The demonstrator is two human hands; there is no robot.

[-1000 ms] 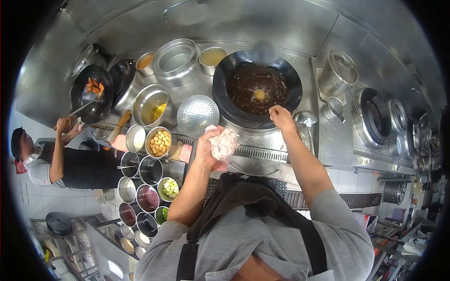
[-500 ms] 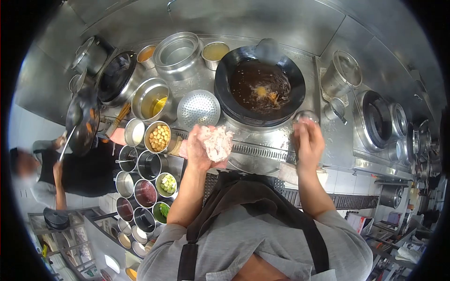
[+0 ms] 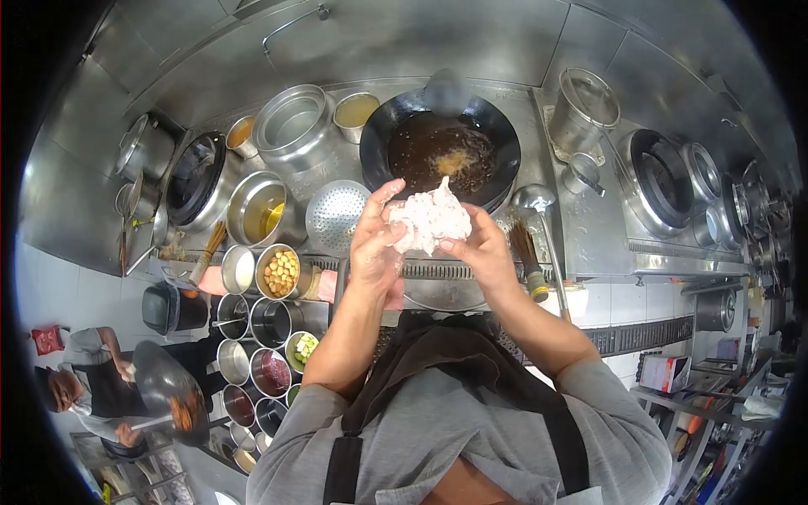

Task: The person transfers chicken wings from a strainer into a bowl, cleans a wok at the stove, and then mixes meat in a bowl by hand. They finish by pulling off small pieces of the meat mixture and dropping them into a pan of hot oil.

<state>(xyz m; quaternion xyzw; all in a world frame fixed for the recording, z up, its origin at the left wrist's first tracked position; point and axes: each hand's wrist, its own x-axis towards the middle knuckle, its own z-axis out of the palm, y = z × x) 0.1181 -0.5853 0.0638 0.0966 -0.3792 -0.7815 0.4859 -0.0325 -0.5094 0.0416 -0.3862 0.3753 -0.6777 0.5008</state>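
Note:
A pale, coated mass of raw meat (image 3: 433, 220) is held up between both hands, in front of the near rim of a black wok (image 3: 507, 160). The fingers of my left hand (image 3: 376, 246) wrap around its left side. On its right side, my right hand (image 3: 488, 257) grips it with the thumb in front. Dark oil (image 3: 421, 151) bubbles in the wok around a golden-brown patch. To the left of my left hand lies a round perforated strainer (image 3: 337, 220).
A ladle (image 3: 534, 198) and a bamboo brush (image 3: 528, 257) lie right of my right hand. Metal pots, one with yellow oil (image 3: 261, 209), and cups, one with round tan pieces (image 3: 281, 273), stand left. A co-worker (image 3: 93, 370) holds a wok (image 3: 172, 391) at far left.
My right hand has come left from the ladle and taken hold of the meat. The meat has moved up and right with my left hand. The view has shifted, and the co-worker's wok is lower.

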